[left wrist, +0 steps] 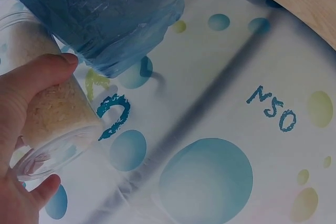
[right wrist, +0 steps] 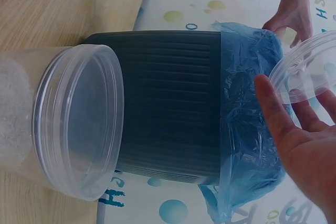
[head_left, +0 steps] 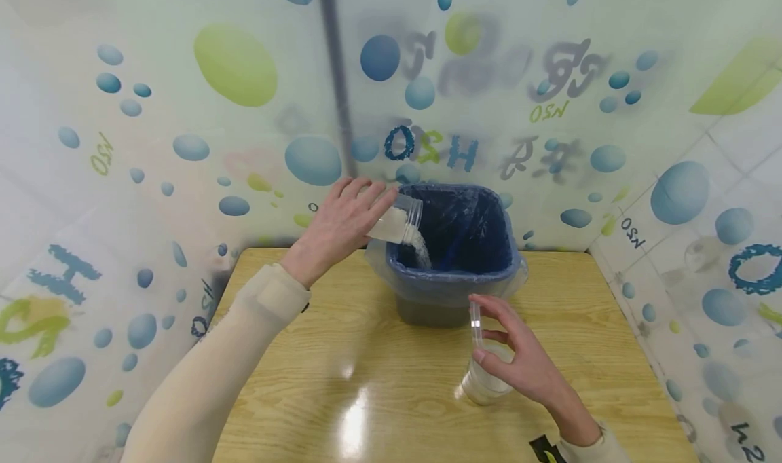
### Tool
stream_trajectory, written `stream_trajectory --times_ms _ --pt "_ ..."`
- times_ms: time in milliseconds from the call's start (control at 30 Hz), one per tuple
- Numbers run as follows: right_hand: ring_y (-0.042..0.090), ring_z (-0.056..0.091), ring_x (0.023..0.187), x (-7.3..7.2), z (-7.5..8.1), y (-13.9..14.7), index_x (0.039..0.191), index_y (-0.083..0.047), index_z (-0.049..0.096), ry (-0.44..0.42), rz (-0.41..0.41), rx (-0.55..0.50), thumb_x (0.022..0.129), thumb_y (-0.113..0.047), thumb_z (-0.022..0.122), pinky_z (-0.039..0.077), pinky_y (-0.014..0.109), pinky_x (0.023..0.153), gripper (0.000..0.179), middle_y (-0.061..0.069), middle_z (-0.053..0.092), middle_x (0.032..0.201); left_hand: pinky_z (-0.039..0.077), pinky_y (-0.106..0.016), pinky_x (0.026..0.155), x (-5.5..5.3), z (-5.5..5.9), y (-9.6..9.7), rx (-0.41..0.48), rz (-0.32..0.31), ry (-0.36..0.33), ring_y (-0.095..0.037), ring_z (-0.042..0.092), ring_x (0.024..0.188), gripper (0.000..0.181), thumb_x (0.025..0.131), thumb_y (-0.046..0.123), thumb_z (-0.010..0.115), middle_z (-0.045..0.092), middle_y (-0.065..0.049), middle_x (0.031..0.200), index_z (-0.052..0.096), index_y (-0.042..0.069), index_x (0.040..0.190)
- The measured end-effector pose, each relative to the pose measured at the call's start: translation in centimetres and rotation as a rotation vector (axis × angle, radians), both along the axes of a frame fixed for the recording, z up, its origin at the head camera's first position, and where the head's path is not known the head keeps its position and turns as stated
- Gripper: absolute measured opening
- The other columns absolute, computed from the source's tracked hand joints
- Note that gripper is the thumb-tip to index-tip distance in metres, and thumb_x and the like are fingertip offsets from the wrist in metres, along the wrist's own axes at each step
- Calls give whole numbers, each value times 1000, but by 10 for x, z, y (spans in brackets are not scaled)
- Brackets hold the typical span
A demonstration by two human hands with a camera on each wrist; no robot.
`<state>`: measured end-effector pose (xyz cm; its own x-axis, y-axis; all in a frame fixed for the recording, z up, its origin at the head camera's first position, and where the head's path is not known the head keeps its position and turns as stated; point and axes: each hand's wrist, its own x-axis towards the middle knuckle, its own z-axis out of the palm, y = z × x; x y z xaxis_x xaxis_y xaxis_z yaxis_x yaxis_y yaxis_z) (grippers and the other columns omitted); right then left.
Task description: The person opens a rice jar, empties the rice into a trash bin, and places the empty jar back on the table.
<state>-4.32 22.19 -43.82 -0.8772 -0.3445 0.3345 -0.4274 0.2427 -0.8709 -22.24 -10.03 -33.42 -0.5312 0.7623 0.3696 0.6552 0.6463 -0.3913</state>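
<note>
My left hand (head_left: 348,215) grips a clear jar (head_left: 389,225) by its side, tipped over the rim of a bin (head_left: 434,310). White, rice-like grains (head_left: 420,247) pour from its mouth into the blue bin liner (head_left: 455,271). In the left wrist view, pale grains fill much of the jar (left wrist: 58,106), with the thumb across its side. My right hand (head_left: 528,361) pinches a clear round lid (head_left: 476,324) by its edge, held on end in front of the bin. Below that hand stands a second clear jar (right wrist: 79,124), with white contents low in it.
The bin stands toward the back of a light wooden table (head_left: 342,341), close to a curtain (head_left: 244,144) printed with blue and green spots. Liner plastic hangs over the bin's outside. Similar curtain sides flank the table left and right.
</note>
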Motion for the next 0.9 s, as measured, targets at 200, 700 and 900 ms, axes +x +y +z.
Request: stream_trajectory --times_ms 200,700,900 --pt "13 48 134 -1 -1 0 155 -11 43 -10 2 6 91 2 71 56 34 95 72 14 44 154 39 -54 111 0 0 0 1 1 -6 -38 47 131 104 70 32 97 52 -13 142 41 10 155" --pt "12 48 135 -1 -1 0 155 -12 43 -18 11 6 90 2 72 56 34 95 72 13 44 154 38 -54 113 0 1 2 4 -11 1 -36 47 132 96 75 24 93 52 -12 143 41 10 154" --pt "11 49 133 -2 -2 1 155 -12 44 -2 7 15 90 3 72 56 33 94 72 12 46 152 38 -54 112 0 0 2 9 -18 13 -36 47 131 96 75 23 93 53 -12 142 42 11 155"
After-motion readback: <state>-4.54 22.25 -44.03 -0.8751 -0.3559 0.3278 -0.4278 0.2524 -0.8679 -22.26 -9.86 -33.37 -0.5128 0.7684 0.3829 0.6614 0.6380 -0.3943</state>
